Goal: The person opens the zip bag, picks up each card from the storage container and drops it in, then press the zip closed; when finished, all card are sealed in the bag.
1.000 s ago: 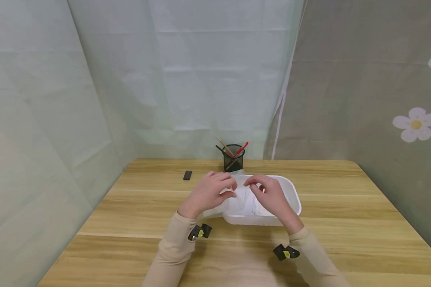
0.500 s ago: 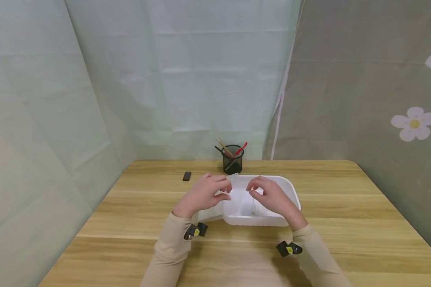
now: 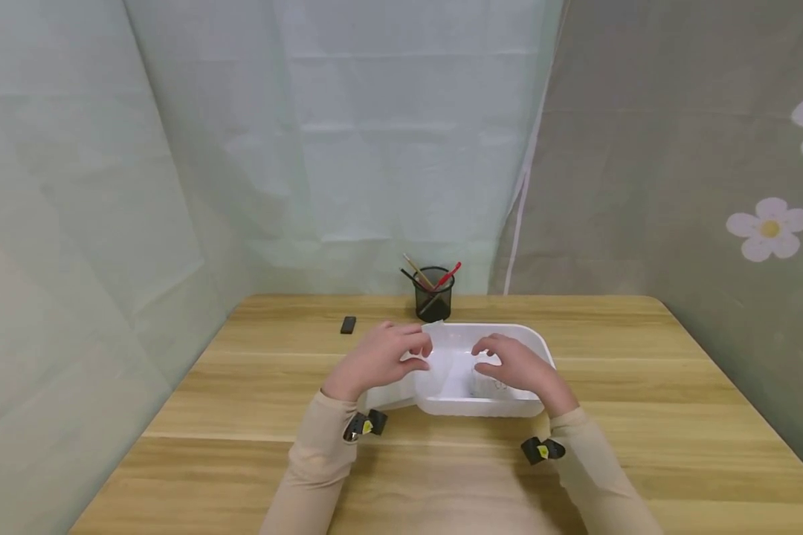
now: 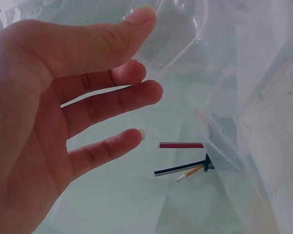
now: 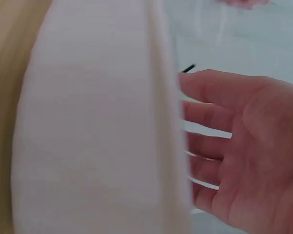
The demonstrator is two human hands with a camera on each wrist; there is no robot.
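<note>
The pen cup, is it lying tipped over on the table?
No, the black mesh pen cup stands upright at the back of the wooden table, pens sticking out.

My left hand (image 3: 381,359) hovers with fingers straight and slightly spread, thumb raised. My right hand (image 3: 518,369) lies palm down, fingers relaxed and parted.
</note>
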